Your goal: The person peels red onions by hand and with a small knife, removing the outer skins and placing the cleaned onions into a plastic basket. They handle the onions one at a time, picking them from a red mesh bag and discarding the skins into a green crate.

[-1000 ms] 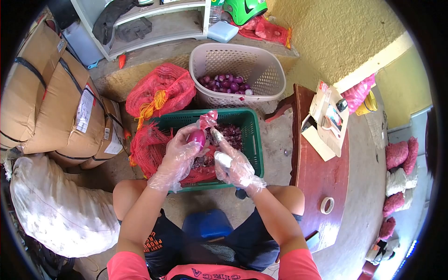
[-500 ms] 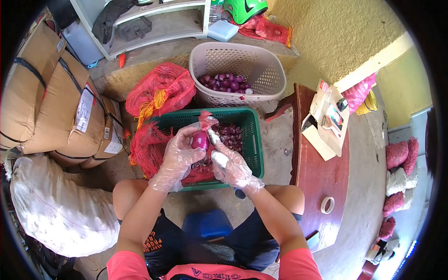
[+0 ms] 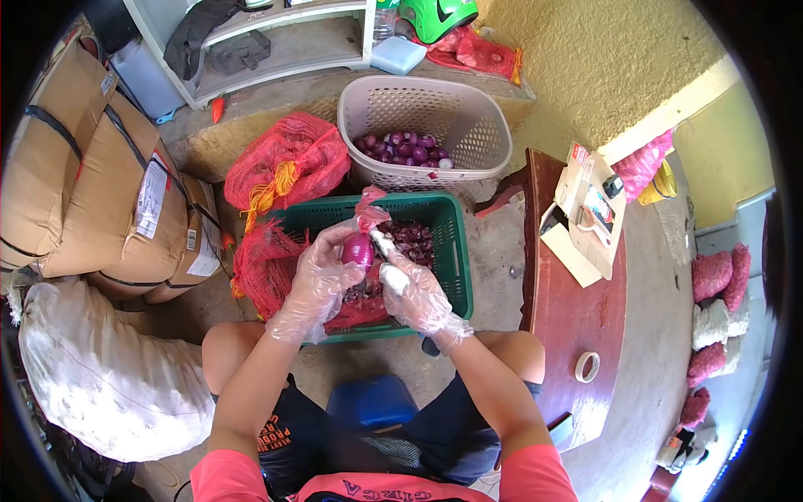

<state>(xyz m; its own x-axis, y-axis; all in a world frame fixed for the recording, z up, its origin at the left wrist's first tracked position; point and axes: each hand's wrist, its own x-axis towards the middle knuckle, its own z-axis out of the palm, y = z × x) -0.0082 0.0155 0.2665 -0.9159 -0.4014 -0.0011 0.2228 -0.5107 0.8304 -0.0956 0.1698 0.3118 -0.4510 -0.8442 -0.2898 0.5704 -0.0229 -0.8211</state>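
Observation:
My left hand (image 3: pixel 316 280), in a clear plastic glove, is closed around a purple onion (image 3: pixel 358 251). A strip of reddish skin (image 3: pixel 369 209) stands up at the onion's top. My right hand (image 3: pixel 416 293), gloved too, grips a small knife (image 3: pixel 383 243) with something white wrapped at its handle; the blade is close to the onion. Both hands are above a green crate (image 3: pixel 456 243), which holds small dark onions or peelings (image 3: pixel 410 243) and a red mesh bag (image 3: pixel 268 268).
A beige basket (image 3: pixel 427 92) of purple onions stands behind the crate, beside a full red mesh bag (image 3: pixel 288 159). Boxes (image 3: pixel 109 184) and a white sack (image 3: pixel 109 368) are at the left. On the right a red table (image 3: pixel 577 326) bears an open carton (image 3: pixel 577 243) and tape (image 3: pixel 587 366).
The strip of skin at the onion's top has shifted slightly and stands a little higher. Both hands keep nearly the same place and grip.

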